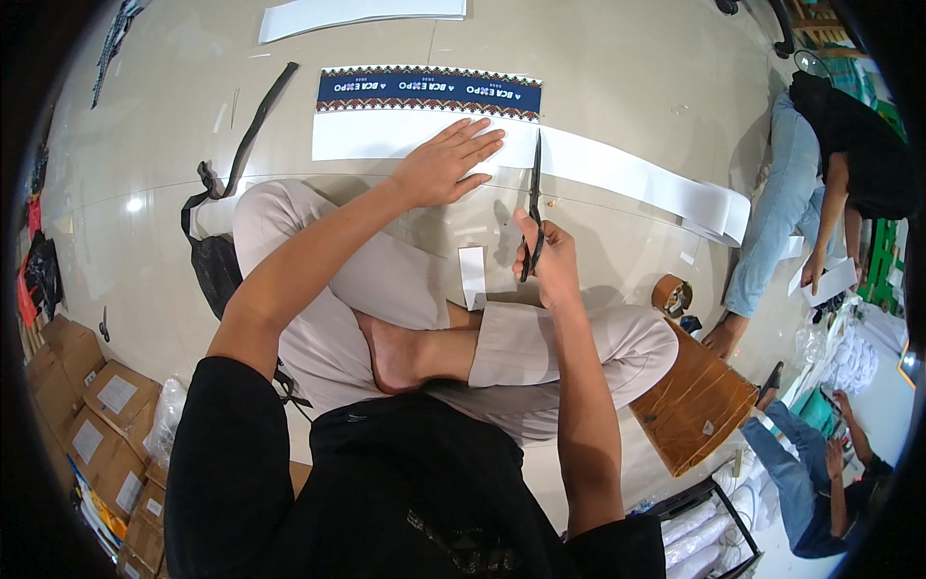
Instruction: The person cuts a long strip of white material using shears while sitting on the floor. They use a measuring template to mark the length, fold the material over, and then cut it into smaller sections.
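A long white paper strip (617,164) lies across the tiled floor in front of my crossed legs, its right end folded back over itself. Along the strip's left part sits a dark blue printed band (429,92) with patterned red-and-white borders. My left hand (449,162) rests flat on the white part below the band, fingers spread. In my right hand (548,256) is a pair of black scissors (533,203), fingers around the handles. Its blades point away from me and reach the strip by the band's right end; they look nearly closed. A small white paper piece (472,277) lies near my foot.
A black strap (260,116) with a black bag (216,270) lies left of my knee. Tape rolls (671,294) and a brown cardboard piece (694,396) are by my right knee. More white strips (362,17) lie farther ahead. Boxes (116,396) stand left; two people sit at right.
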A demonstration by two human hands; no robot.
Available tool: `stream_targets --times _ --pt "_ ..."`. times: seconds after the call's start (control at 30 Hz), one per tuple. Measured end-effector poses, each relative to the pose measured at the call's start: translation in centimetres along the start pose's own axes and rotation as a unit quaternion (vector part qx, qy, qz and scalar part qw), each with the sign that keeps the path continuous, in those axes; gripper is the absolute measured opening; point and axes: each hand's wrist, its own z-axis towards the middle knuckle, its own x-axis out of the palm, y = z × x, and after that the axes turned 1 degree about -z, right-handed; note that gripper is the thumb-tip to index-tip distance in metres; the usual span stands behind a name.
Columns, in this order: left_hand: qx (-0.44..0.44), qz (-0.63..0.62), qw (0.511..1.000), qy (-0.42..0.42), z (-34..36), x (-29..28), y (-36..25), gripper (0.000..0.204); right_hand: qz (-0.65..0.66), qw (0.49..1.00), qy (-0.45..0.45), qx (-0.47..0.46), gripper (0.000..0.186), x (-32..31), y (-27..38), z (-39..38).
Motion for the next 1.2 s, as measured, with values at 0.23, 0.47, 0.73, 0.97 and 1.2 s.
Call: stream_targets --times 0.23,0.47,0.73,0.97,1.2 --pt "-0.001 -0.006 1.000 0.000 0.1 0.1 0.0 0.059 0.004 1.000 0.002 -0.015 0.049 0.1 0.6 1.0" --pt "-0.001 -0.001 1.000 -0.002 0.1 0.0 -0.1 0.059 0.008 1.000 0.002 -0.021 0.049 0.3 0.2 1.3" --pt "0.007 0.000 1.000 -0.003 0.2 -0.3 0.1 0.059 0.002 1.000 0.000 -0.031 0.049 0.5 -0.3 1.5" --pt "0.009 0.010 1.000 -0.005 -0.1 -0.1 -0.1 0.059 -0.030 0.999 -0.016 -0.027 0.047 -1.3 0.7 -0.8" --pt "-0.003 0.052 0.996 0.069 -1.6 -1.3 -0.8 0.054 -0.523 0.830 -0.061 -0.184 0.051 -6.1 0.2 -5.1"
